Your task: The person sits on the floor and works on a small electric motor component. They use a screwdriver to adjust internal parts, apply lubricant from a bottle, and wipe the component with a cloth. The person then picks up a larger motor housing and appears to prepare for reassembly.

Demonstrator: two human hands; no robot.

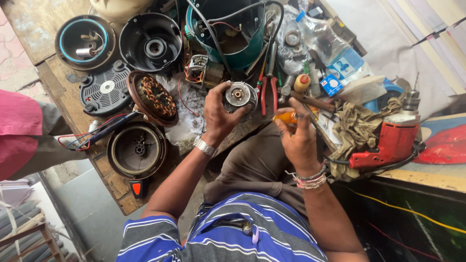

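Motor [239, 95] sits in the left hand [217, 115], lifted just over the near edge of the wooden bench [43, 29], round end face and centre shaft toward the camera.

Head view: left hand closed around the motor body. Right hand [297, 138] closed on an orange-handled screwdriver [287, 117], just right of the motor, tip not on it, as far as I can tell.

Progress, my read: teardown is well along. Copper-wound stator [153, 98] lies loose to the left, 3 round black housings [150, 42] lie open around it, teal casing [233, 34] stands far behind with wires hanging out. Nothing looks refitted, so motor work and all reassembly remain.

Red drill [393, 140] rests on a rag at right, untouched.
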